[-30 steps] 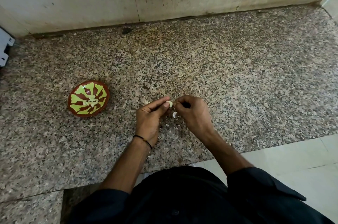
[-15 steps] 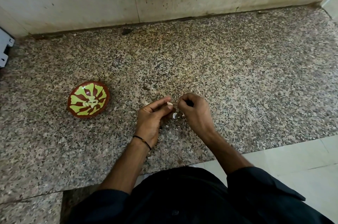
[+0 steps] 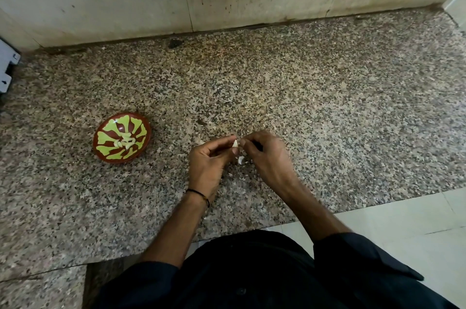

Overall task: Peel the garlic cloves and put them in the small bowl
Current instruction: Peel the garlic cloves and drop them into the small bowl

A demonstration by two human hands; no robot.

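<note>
Red-brown bowl with lime-green petal pattern, speckled grey-pink granite counter, black sleeves, pale garlic clove

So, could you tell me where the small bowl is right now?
In the head view, the small bowl sits on the granite counter, left of the left hand, with peeled cloves inside.

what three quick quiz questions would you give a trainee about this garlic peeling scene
1. True or false: the small bowl already holds peeled cloves.
2. Where is the garlic clove being worked on? A) lying in the bowl B) alone on the counter near the wall C) pinched between the left hand and the right hand
3. Which wrist wears the black band?
Key: 1 true; 2 C; 3 left.
</note>
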